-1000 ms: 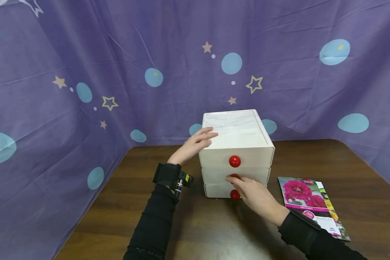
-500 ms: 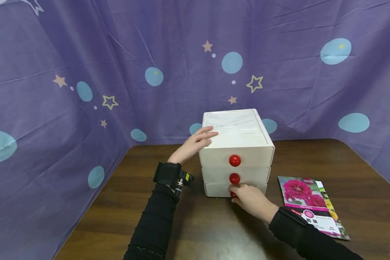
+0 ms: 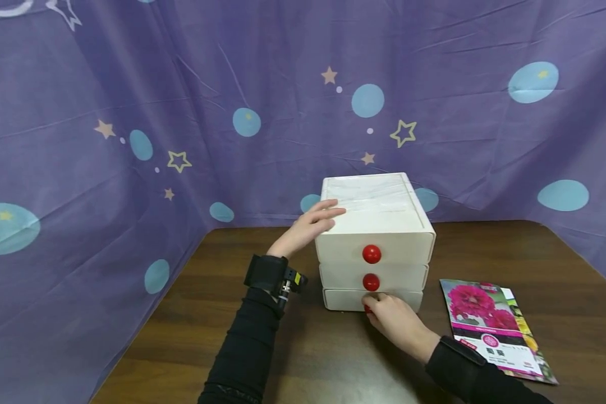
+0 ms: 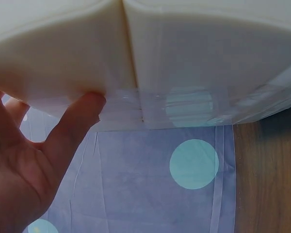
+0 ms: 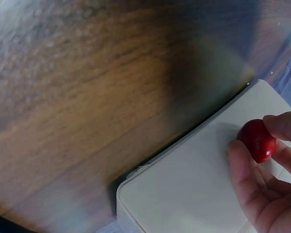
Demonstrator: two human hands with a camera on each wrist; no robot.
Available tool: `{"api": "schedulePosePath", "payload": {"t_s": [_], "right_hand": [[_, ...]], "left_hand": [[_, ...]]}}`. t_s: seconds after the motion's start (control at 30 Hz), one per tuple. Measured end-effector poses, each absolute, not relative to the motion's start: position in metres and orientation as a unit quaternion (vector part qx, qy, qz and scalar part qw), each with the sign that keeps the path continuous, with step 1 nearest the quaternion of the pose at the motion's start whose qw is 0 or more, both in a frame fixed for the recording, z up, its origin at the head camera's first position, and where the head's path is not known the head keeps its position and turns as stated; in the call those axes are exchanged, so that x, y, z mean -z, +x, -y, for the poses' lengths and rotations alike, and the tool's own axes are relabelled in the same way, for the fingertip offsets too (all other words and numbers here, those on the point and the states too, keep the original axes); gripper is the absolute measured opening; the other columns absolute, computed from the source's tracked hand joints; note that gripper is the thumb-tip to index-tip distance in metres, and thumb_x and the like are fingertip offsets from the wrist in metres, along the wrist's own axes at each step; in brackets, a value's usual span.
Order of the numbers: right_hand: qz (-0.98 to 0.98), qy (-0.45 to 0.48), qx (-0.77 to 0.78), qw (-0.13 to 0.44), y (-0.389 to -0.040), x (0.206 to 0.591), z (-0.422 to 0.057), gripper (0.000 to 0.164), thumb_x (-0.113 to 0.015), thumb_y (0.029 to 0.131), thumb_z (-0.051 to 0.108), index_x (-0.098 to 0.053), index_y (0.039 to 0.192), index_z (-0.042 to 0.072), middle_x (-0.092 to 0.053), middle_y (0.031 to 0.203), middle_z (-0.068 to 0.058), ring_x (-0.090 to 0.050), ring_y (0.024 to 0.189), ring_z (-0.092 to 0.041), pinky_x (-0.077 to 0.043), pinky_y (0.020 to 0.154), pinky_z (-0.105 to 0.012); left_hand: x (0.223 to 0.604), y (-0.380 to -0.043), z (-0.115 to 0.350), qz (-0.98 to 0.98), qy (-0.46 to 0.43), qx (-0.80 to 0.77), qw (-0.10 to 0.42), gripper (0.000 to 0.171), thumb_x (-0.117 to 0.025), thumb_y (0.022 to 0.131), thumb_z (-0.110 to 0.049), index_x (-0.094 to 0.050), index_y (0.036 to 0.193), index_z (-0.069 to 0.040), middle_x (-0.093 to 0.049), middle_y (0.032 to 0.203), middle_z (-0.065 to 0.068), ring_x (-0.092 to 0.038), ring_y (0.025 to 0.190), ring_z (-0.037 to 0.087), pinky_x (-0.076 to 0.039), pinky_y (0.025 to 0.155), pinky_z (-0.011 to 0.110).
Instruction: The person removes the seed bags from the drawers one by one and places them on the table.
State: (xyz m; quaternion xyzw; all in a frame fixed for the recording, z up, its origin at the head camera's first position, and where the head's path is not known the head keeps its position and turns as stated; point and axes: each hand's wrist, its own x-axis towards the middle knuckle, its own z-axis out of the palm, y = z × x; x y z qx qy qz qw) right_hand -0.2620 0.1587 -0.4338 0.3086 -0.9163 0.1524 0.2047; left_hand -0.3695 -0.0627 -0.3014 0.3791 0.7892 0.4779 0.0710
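Observation:
A white three-drawer box (image 3: 379, 210) with round red knobs stands on the table in the head view. My left hand (image 3: 305, 229) rests on its top left edge, fingers extended. From the left wrist view, the thumb (image 4: 80, 114) lies against the box's side. At the bottom drawer (image 3: 342, 300), my right hand (image 3: 400, 326) grips the lowest red knob (image 5: 257, 141) between thumb and fingers; the head view shows only a sliver of that knob. The top knob (image 3: 371, 254) and middle knob (image 3: 371, 282) are untouched. All the drawers look closed.
To the right of the box, a flower-printed booklet or packet (image 3: 490, 322) lies on the brown wooden table (image 3: 333, 359), close to my right forearm. A purple curtain (image 3: 278, 112) with stars and blue ovals hangs behind the table and along its left side.
My right hand has moved down from the middle knob to the bottom one and holds it. The left hand stays on the box. The head view has shifted slightly.

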Motion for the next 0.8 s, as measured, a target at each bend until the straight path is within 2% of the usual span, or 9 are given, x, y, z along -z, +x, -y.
{"api": "schedulePosePath", "payload": {"t_s": [0.3,0.43,0.73,0.8], "right_hand": [[0.914,0.310,-0.166,0.202,-0.251,0.434,-0.162,0.025,-0.084,0.076,-0.005,-0.064,0.088,0.006,-0.057,0.072,0.000,-0.056,0.062,-0.016,-0.050,0.055,-0.032],[0.907,0.331,-0.176,0.191,-0.237,0.426,-0.160,0.025,-0.083,0.078,-0.002,-0.063,0.090,0.008,-0.057,0.074,0.002,-0.055,0.063,-0.014,-0.050,0.054,-0.031],[0.893,0.359,-0.159,0.220,-0.200,0.426,-0.150,0.027,-0.085,0.077,0.004,-0.063,0.092,0.011,-0.059,0.077,0.001,-0.060,0.062,-0.015,-0.048,0.050,-0.029],[0.895,0.366,-0.159,0.199,-0.192,0.427,-0.150,0.026,-0.085,0.078,0.006,-0.065,0.094,0.010,-0.061,0.079,0.001,-0.060,0.065,-0.013,-0.048,0.051,-0.028]], "left_hand": [[0.302,-0.368,0.053,-0.794,0.362,-0.482,0.072,0.045,-0.044,0.109,-0.017,-0.050,0.150,0.000,-0.028,0.165,0.008,-0.025,0.149,0.024,-0.034,0.112,0.044],[0.296,-0.369,0.054,-0.799,0.352,-0.481,0.073,0.045,-0.043,0.110,-0.019,-0.049,0.151,-0.001,-0.027,0.165,0.007,-0.025,0.150,0.024,-0.033,0.113,0.045],[0.289,-0.377,0.064,-0.798,0.355,-0.482,0.068,0.046,-0.042,0.110,-0.016,-0.046,0.151,0.003,-0.023,0.166,0.011,-0.022,0.151,0.027,-0.031,0.115,0.044],[0.291,-0.377,0.064,-0.798,0.358,-0.480,0.068,0.046,-0.042,0.109,-0.017,-0.046,0.151,0.003,-0.023,0.166,0.011,-0.022,0.151,0.028,-0.031,0.115,0.044]]}}
